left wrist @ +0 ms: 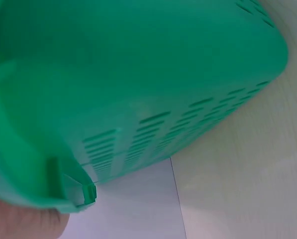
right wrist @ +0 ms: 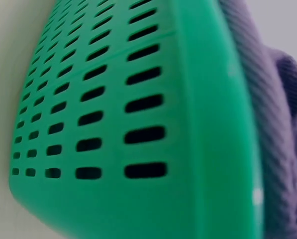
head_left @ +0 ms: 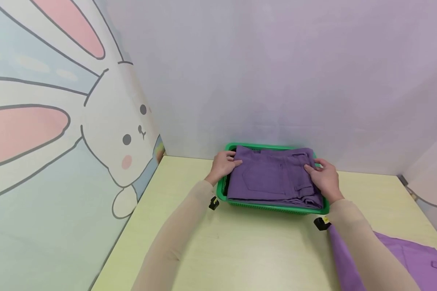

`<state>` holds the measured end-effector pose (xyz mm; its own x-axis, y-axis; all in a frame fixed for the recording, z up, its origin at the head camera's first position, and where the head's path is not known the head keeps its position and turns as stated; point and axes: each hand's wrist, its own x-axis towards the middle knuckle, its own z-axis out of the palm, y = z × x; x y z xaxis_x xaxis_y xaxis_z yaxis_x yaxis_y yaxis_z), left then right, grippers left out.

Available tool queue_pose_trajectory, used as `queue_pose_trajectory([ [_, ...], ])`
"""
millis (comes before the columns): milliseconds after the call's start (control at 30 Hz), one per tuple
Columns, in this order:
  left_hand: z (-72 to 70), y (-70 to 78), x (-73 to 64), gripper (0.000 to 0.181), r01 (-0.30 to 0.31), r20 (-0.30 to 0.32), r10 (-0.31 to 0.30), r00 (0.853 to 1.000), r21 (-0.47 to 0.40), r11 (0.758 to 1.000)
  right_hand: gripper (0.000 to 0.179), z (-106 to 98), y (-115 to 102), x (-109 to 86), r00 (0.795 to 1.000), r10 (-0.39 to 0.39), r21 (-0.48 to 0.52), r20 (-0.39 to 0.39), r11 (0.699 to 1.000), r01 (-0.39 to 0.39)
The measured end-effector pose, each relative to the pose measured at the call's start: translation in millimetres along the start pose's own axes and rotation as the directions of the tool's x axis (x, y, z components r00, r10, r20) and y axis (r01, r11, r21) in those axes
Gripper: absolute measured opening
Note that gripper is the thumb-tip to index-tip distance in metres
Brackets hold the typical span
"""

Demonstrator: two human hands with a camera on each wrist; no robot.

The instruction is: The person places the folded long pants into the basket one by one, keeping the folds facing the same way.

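Observation:
Folded dark purple trousers [head_left: 264, 178] lie in a green plastic basket [head_left: 273, 208], back pocket and belt loops facing up. At the basket's left end my left hand [head_left: 223, 165] reaches over the rim and holds the trousers' left edge, thumb on the cloth. My right hand [head_left: 324, 178] grips their right edge near the waistband, its thumb on top and fingers over the rim side. In the left wrist view, part of my hand [left wrist: 26, 219] shows beside the basket's rim [left wrist: 19, 179]. The right wrist view shows the slotted basket wall [right wrist: 113, 199] with purple cloth [right wrist: 265, 109] above its rim.
A lighter purple pair of trousers [head_left: 404, 254] lies on the pale wooden table [head_left: 255, 250] at the front right, partly behind my right sleeve. A pale curtain wall [head_left: 276, 81] stands close behind the basket. A rabbit-print sheet [head_left: 105, 133] hangs along the left side.

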<state>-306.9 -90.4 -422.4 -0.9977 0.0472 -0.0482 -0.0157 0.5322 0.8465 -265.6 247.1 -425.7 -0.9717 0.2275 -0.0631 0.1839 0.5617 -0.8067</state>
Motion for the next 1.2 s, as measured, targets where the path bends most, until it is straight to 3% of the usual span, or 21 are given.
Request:
queue_pose_trajectory([
  [267, 4.6, -2.3, 0.1, 0.049, -0.017, -0.013, 0.018, 1.000, 0.070, 0.997, 0.057, 6.4, 4.0, -3.7, 0.994, -0.093, -0.168, -0.053, 0.982, 0.083],
  [567, 7.5, 0.3, -3.0, 0.048, -0.044, -0.006, 0.045, 0.999, 0.114, 0.993, 0.054, 11.7, 6.7, -1.8, 0.984, -0.160, -0.283, -0.080, 0.950, 0.131],
  [733, 7.6, 2.2, -8.5, 0.051, -0.073, 0.025, 0.071, 0.997, 0.120, 0.990, 0.054, 11.1, 6.4, -2.9, 0.982, -0.176, -0.347, -0.068, 0.927, 0.142],
  [933, 4.1, 3.6, -19.7, 0.055, -0.127, 0.074, 0.117, 0.990, 0.134, 0.983, 0.058, 10.4, 4.5, -8.4, 0.986, -0.159, -0.344, -0.056, 0.930, 0.130],
  [1200, -4.7, 5.4, -45.0, 0.056, -0.207, 0.189, 0.158, 0.969, 0.277, 0.938, 0.057, 9.3, 4.9, -24.8, 0.967, -0.254, -0.342, -0.035, 0.912, 0.227],
])
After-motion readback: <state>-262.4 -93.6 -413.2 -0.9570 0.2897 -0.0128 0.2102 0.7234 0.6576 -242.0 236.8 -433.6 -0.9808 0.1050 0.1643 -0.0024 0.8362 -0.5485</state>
